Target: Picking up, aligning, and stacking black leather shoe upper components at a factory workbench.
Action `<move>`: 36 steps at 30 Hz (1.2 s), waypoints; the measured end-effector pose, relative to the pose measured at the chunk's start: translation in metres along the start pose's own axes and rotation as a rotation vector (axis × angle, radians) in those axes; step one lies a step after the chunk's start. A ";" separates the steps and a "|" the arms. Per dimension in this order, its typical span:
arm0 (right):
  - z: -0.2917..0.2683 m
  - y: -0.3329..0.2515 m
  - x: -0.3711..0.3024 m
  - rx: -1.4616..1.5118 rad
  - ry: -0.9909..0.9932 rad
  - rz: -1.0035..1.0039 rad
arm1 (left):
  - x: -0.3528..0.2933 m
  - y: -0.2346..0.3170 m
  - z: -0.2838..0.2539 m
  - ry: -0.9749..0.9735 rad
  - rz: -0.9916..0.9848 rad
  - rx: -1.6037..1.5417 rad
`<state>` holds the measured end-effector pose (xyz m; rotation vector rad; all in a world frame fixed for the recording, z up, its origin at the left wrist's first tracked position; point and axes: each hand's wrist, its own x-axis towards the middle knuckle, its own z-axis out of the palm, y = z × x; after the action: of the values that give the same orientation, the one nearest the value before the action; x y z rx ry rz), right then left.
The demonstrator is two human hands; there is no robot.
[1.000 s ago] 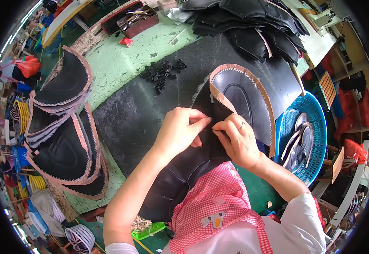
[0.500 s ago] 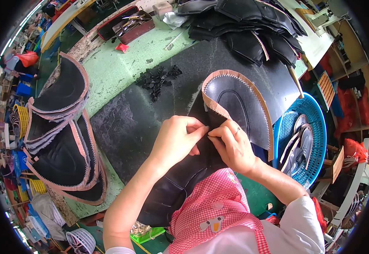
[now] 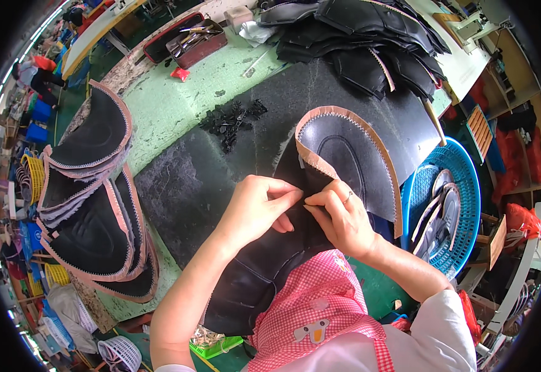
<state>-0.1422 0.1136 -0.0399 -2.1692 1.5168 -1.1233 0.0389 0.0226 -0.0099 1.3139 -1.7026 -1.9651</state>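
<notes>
A black leather piece (image 3: 345, 149) with a curved tan edge strip and white zigzag stitching lies folded over in front of me, its lower part hanging toward my lap. The thumb and index finger of my right hand (image 3: 340, 218) pinch it just below the folded edge; a ring sits on one finger. Close on the left, my left hand (image 3: 259, 206) has its thumb and index finger pressed together, almost meeting the right fingertips. Whatever the left fingertips hold is too small and dark to make out. The black cutting mat (image 3: 183, 167) extends beneath and beyond the leather.
Similar edged pieces (image 3: 90, 235) are stacked left. Small black scraps (image 3: 228, 124) lie on the mat. Black leather panels (image 3: 357, 37) are piled at the back, a red tool box (image 3: 202, 53) far left of them. A blue basket (image 3: 474, 204) with cut parts stands right.
Both hands keep nearly the same pinched pose, the left drawn very slightly back from the right. Leather near my lap has shifted a little. Another person now shows at the far upper left.
</notes>
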 end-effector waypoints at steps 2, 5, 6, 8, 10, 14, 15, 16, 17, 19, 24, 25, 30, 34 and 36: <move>0.000 -0.001 0.000 0.000 0.001 0.003 | 0.000 0.001 0.001 0.008 -0.004 0.043; 0.001 0.000 0.000 -0.007 0.001 0.013 | -0.001 0.005 0.001 -0.005 -0.004 0.082; 0.001 0.000 0.000 -0.014 0.000 0.019 | -0.001 0.005 0.001 -0.009 0.005 0.090; 0.001 0.000 0.000 -0.016 0.003 0.016 | -0.002 0.005 0.001 -0.012 0.013 0.097; 0.001 0.000 0.000 -0.017 0.008 0.011 | -0.003 0.004 0.001 -0.008 0.009 0.059; 0.000 0.001 0.000 -0.007 0.000 -0.007 | -0.003 0.001 -0.001 -0.021 0.006 -0.009; 0.000 0.002 0.000 0.011 0.005 -0.019 | -0.003 0.001 -0.002 -0.032 -0.004 -0.037; 0.000 0.002 0.000 0.011 0.005 -0.019 | -0.003 0.002 -0.003 -0.044 -0.014 -0.065; 0.000 0.002 0.000 0.009 0.006 -0.024 | -0.003 0.003 -0.003 -0.043 -0.014 -0.065; 0.000 0.002 0.000 0.008 0.007 -0.028 | -0.003 0.003 -0.004 -0.061 -0.039 -0.081; -0.002 0.002 -0.001 0.025 0.002 -0.041 | -0.003 0.003 -0.005 -0.063 -0.038 -0.081; -0.002 0.002 -0.001 0.026 0.002 -0.042 | -0.003 0.003 -0.004 -0.059 -0.036 -0.080; -0.003 0.002 -0.002 0.023 -0.003 -0.051 | -0.003 0.007 0.001 -0.030 -0.034 -0.050; -0.003 0.003 -0.001 0.000 -0.007 -0.049 | -0.001 0.005 0.007 0.032 0.008 0.068; -0.005 0.003 0.003 0.033 -0.005 -0.041 | -0.001 0.002 0.010 0.070 0.049 0.093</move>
<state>-0.1470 0.1110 -0.0374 -2.1885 1.4480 -1.1472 0.0315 0.0294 -0.0082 1.3421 -1.7952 -1.8114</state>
